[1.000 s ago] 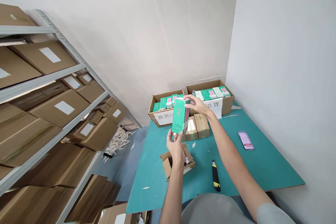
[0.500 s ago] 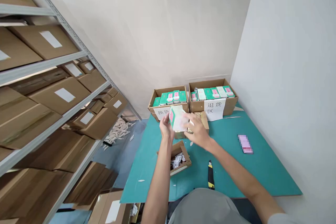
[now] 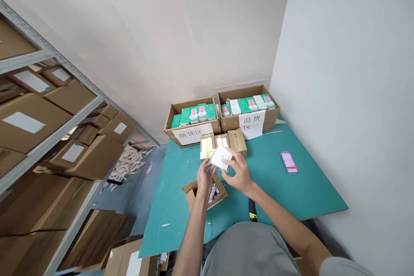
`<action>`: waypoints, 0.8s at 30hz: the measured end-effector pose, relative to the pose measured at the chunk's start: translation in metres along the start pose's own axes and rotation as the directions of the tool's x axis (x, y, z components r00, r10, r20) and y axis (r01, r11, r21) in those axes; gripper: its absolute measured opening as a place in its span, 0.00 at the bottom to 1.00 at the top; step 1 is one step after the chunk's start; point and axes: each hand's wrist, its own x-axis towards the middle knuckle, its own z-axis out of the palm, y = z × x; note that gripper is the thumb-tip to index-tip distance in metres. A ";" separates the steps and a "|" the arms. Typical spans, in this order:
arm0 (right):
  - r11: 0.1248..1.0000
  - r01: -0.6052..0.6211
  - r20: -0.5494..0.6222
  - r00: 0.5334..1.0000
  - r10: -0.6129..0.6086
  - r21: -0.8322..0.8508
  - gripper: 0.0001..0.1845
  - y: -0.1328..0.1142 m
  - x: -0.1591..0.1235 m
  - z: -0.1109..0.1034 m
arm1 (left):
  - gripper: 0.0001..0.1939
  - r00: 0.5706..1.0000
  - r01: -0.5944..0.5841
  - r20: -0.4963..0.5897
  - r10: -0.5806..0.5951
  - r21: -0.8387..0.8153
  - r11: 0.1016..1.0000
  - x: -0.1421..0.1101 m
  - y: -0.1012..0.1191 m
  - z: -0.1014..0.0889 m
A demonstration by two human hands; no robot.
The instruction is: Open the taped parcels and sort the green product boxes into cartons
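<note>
The person's left hand (image 3: 204,177) and right hand (image 3: 240,175) both grasp a small white-faced box (image 3: 221,158), raised over the green bench (image 3: 284,200) near an open carton (image 3: 221,187) containing crumpled paper. Behind stand three taped parcels (image 3: 237,139) and two larger cartons (image 3: 271,125) with handwritten signs.

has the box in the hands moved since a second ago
Yes, the box is lower in view against the left bin: it covered part of its label, now shows clear below.
</note>
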 end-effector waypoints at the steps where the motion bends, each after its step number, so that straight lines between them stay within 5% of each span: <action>1: 0.995 -0.093 -0.073 0.993 0.096 0.047 0.13 0.007 0.003 -0.004 | 0.24 0.999 0.035 -0.040 -0.033 0.043 0.998 -0.006 -0.011 -0.013; 4: 0.911 -0.328 -0.170 0.911 0.375 0.249 0.15 0.033 0.009 -0.016 | 0.30 0.994 0.101 -0.041 -0.097 0.092 0.991 -0.027 -0.031 -0.042; 7: 0.799 -0.495 -0.073 0.833 0.548 0.341 0.19 0.056 0.007 -0.016 | 0.32 0.987 0.122 0.087 -0.133 0.123 0.985 -0.042 -0.030 -0.058; 11: 0.696 -0.584 0.056 0.782 0.621 0.418 0.23 0.065 -0.001 0.011 | 0.28 0.964 0.186 0.156 -0.216 0.187 0.965 -0.042 -0.022 -0.076; 15: 0.559 -0.606 0.071 0.712 0.699 0.566 0.31 0.060 -0.005 0.052 | 0.31 0.975 0.198 0.060 -0.214 0.201 0.959 -0.031 -0.023 -0.091; 18: 0.501 -0.635 0.163 0.700 0.695 0.589 0.32 0.057 -0.009 0.079 | 0.31 0.989 0.137 0.021 -0.143 0.175 0.975 -0.019 -0.023 -0.089; 24: 0.580 -0.656 0.210 0.730 0.651 0.483 0.28 0.068 -0.005 0.111 | 0.36 0.999 0.005 0.038 -0.014 0.231 0.973 0.044 -0.011 -0.055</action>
